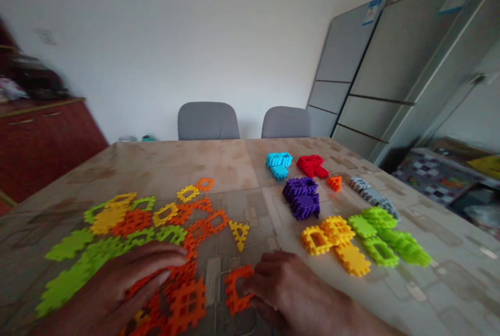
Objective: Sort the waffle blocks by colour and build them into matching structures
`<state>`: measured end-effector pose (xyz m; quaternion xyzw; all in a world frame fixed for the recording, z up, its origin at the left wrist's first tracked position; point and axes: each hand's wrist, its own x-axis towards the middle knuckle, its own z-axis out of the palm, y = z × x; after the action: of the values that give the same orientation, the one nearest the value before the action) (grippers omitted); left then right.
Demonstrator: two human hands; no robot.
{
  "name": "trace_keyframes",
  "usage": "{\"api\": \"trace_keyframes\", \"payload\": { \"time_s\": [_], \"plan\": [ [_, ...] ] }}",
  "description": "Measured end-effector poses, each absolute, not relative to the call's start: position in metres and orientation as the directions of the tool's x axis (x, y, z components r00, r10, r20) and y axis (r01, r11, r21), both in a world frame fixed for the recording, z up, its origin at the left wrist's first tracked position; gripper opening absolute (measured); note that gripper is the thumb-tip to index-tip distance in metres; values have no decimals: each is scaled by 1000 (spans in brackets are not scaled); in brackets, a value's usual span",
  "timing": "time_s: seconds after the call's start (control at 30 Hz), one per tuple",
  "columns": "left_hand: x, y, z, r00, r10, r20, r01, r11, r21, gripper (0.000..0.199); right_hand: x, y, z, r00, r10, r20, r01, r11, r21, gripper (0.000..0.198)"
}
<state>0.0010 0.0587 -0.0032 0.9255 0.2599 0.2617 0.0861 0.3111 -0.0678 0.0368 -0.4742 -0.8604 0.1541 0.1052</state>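
My right hand [279, 284] has its fingers closed on an orange square frame block [233, 289] with toothed edges. At the lower left, my left hand [128, 278] lies over a spread of toothed plastic blocks, thumb and fingers apart. Beneath and beside it are orange blocks, among them an orange window block [188, 302]. Lime green blocks [66, 245] spread out beyond that hand. A yellow triangle block [239, 234] lies between the hands, farther off. The left hand hides part of the pile.
Sorted stacks stand on the right: light blue [278, 164], red [312, 165], purple [302, 200], yellow [335, 237], lime green [385, 234] and grey [373, 195]. A small orange block [334, 183] sits near the red ones. Two grey chairs [208, 121] stand behind the patterned table [195, 156].
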Motion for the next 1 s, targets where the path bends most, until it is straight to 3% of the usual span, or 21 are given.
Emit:
{"api": "trace_keyframes", "payload": {
  "time_s": [0.13, 0.2, 0.27, 0.4, 0.7, 0.83, 1.0],
  "plan": [
    [-30, 45, -11, 713, 506, 486, 474, -858, 197, 30, 304, -59, 36, -279, 959, 54, 857, 274, -437, 18],
    [-32, 40, -9, 713, 487, 505, 468, -866, 176, 30, 299, -58, 35, -222, 975, -29, 880, 187, -437, 22],
    [-32, 39, -9, 705, 494, 509, 477, -861, 175, 30, 293, -59, 32, -215, 968, -129, 894, 142, -424, 39],
    [-39, 44, -11, 668, 536, 516, 517, -833, 196, 29, 283, -59, 19, -231, 945, -230, 912, 128, -390, 63],
    [-41, 32, -5, 625, 690, 364, 584, -724, 367, 28, 285, -55, 9, -198, 960, -196, 909, 105, -404, 44],
    [-31, 24, -8, 629, 684, 369, 564, -728, 390, 31, 282, -57, 10, -173, 970, -173, 919, 96, -381, 40],
    [-11, 11, -5, 816, 549, 183, 461, -808, 368, 63, 283, -57, 18, -224, 954, -200, 911, 132, -391, 68]
  ]
}}
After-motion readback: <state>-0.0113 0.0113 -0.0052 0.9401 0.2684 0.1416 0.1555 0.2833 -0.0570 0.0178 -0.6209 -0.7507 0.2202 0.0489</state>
